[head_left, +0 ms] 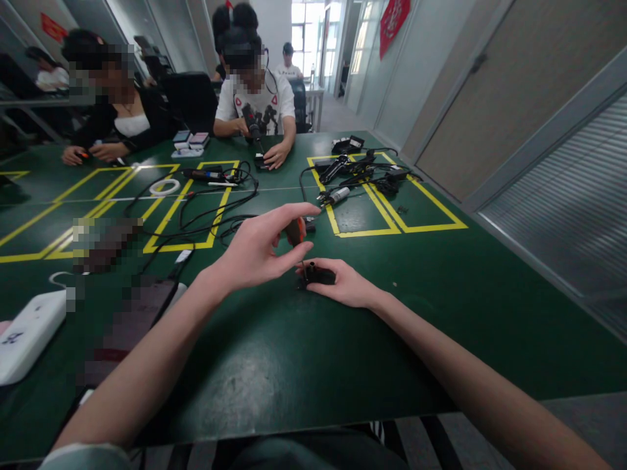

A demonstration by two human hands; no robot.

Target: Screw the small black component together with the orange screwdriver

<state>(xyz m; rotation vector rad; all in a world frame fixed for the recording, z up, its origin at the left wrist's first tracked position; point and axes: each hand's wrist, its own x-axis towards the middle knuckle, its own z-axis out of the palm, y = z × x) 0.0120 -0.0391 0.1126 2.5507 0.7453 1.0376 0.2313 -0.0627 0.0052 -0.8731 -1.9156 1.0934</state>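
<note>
My left hand (257,245) is curled round a screwdriver (296,230) with a black and orange handle. Its index finger and thumb stand apart in front, and the other fingers are partly hidden. The thin shaft points down to a small black part (321,274) on the green table. Whether the tip sits in a screw is too small to tell. My right hand (350,284) grips that black part from the right, thumb on the near side and fingers on the far side.
Black cables and adapters (362,173) lie beyond my hands on the green table (274,365). A corded electric screwdriver (208,175) and a white ring (164,187) are further left. A white power bank (32,333) lies at the left edge. Co-workers sit opposite, one holding a power tool (252,123).
</note>
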